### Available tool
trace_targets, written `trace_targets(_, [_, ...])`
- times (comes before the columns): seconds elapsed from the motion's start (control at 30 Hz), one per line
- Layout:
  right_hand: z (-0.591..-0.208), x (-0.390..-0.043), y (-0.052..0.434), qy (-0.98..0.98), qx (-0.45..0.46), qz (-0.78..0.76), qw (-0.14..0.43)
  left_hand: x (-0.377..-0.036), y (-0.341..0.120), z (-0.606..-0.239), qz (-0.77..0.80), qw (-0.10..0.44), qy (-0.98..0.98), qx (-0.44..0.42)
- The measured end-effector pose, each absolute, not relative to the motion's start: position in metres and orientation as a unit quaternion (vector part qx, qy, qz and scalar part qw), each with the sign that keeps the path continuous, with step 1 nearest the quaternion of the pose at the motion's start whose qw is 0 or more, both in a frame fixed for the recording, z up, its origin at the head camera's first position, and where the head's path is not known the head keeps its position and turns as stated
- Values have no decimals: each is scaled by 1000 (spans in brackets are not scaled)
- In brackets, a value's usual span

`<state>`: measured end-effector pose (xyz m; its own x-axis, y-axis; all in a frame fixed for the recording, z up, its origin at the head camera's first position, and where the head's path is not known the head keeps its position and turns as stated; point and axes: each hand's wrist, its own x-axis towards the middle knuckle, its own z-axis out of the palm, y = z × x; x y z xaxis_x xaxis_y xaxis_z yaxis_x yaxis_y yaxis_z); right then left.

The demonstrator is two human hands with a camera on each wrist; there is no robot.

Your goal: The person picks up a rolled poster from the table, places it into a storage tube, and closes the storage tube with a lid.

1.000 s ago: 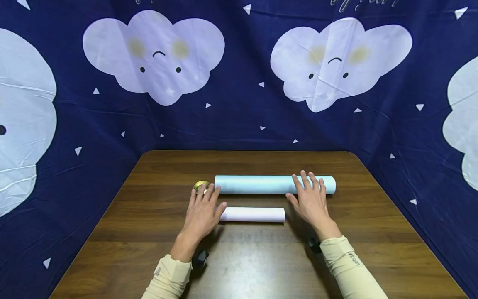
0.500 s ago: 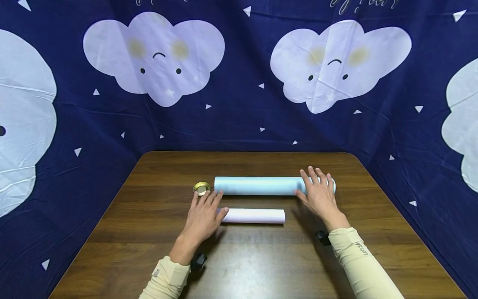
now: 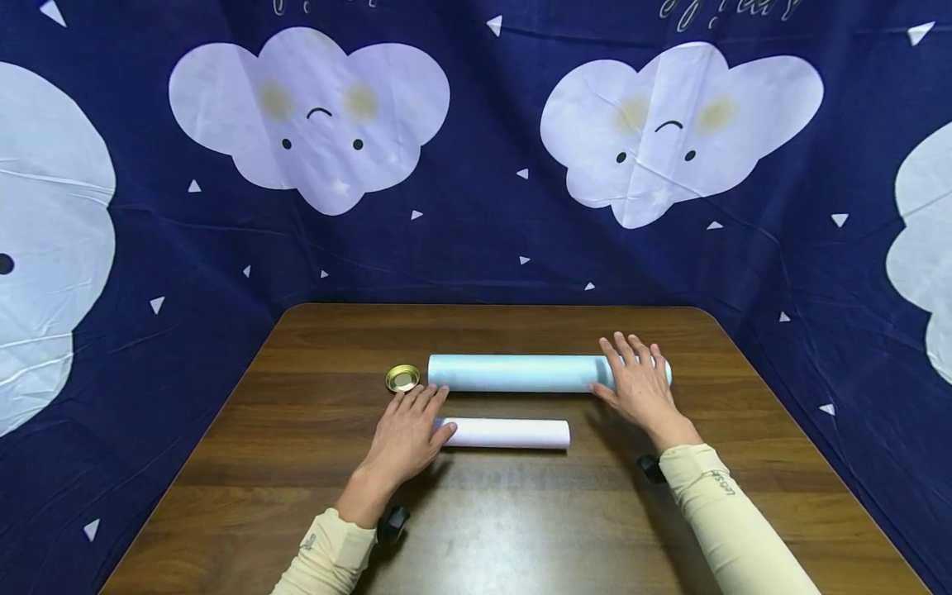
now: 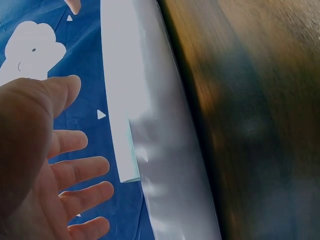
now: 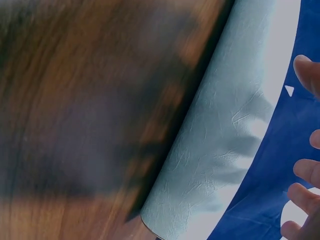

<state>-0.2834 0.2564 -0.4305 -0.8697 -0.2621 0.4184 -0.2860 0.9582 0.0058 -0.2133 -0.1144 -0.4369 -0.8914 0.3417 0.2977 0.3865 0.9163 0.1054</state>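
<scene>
head view, right grip (image 3: 640,383) flat on blue roll (image 3: 513,373), left grip (image 3: 407,431) spread beside white roll (image 3: 509,433), gold lid (image 3: 402,378) empty

the left hand (image 3: 405,430) draws back from the gold lid (image 3: 402,378), no longer touching it, fingertips now just short of it. the right hand (image 3: 638,382) slides along the pale blue roll (image 3: 521,373) to its right end, fingers flat.
</scene>
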Motion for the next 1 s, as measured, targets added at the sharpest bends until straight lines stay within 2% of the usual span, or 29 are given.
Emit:
trace_targets(0.43, [-430,-294,259,-965,171,20,200,-217,-117,-440,-66,141,-963,-219])
trace_targets(0.7, [-440,-298,261,-969,184,15,162,-213,-120,-453,-79,144,-956,-243])
trace_targets(1.0, [-442,-304,265,-969,197,27,147,-218,-121,-459,-80,146,-945,-283])
